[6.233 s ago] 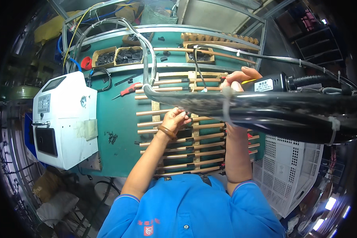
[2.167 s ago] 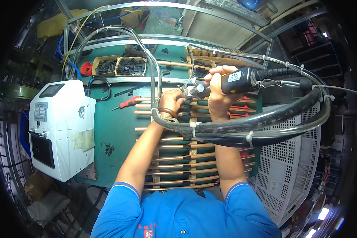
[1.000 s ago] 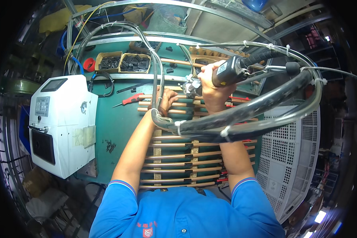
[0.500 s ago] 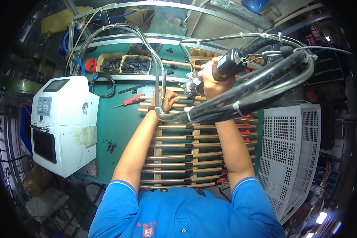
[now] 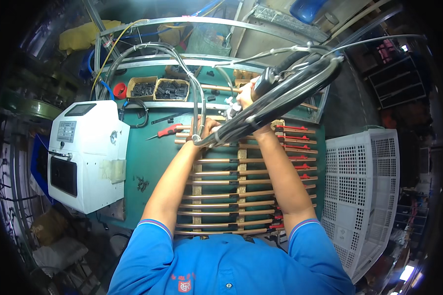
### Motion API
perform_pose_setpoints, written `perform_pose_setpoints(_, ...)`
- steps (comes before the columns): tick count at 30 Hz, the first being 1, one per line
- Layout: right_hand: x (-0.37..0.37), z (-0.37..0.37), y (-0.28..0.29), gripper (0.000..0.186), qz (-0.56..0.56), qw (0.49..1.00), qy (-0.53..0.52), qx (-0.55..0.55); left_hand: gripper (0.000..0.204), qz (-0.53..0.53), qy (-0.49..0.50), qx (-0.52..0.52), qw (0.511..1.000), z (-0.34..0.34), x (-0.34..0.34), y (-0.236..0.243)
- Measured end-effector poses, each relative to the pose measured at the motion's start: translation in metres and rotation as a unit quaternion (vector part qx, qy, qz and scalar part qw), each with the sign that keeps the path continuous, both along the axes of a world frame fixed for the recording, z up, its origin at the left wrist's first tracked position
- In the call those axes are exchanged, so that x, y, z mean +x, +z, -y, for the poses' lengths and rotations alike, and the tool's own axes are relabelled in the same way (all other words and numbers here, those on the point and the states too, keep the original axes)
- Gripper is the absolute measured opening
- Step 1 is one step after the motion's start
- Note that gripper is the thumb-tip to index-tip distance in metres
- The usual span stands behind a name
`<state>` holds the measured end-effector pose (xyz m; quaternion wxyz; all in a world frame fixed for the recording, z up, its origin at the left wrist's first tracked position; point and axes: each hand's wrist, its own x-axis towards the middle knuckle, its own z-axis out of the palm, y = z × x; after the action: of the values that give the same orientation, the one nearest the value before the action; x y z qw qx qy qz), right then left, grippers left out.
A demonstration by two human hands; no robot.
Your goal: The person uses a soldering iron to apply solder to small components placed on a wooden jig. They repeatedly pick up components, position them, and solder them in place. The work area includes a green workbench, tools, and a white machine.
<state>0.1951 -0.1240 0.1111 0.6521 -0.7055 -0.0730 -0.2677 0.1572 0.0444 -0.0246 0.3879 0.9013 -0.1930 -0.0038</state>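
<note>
My right hand (image 5: 246, 97) is wrapped around a black handheld power tool (image 5: 264, 84) with a silver metal head (image 5: 231, 107), which points down at the upper copper-coloured rods. A thick bundle of black and clear hoses (image 5: 275, 105) hides part of the tool and both wrists. My left hand (image 5: 210, 126) lies at the left part of the upper rods, fingers curled over one of them; the hoses partly cover it. Below, several copper-coloured rods (image 5: 216, 182) lie in parallel rows across wooden strips (image 5: 241, 169), with small black clips on them and red pieces (image 5: 304, 168) at their right ends.
Left of the rods sit a red-handled screwdriver (image 5: 168, 131), a small pile of dark screws (image 5: 142, 184) and a white machine (image 5: 86, 162). Cardboard boxes of black parts (image 5: 171, 90) and a red cup (image 5: 119, 90) stand behind. A white perforated crate (image 5: 362, 191) is at right.
My right hand and the tool have shifted left, and the hose bundle has swung left with them. The left hand stays at the upper rods. The view has shifted slightly.
</note>
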Motion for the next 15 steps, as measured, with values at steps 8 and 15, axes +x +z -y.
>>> perform_pose_setpoints(8, -0.001, -0.008, 0.013, 0.021, -0.051, 0.975, 0.097, 0.193, 0.02, 0.049, -0.011, 0.065, 0.997, 0.002, 0.003, 0.004)
perform_pose_setpoints(15, -0.013, -0.026, 0.043, 0.026, 0.004, 0.977, 0.115, 0.177, 0.022, 0.104, 0.011, 0.034, 0.994, -0.014, 0.008, -0.067)
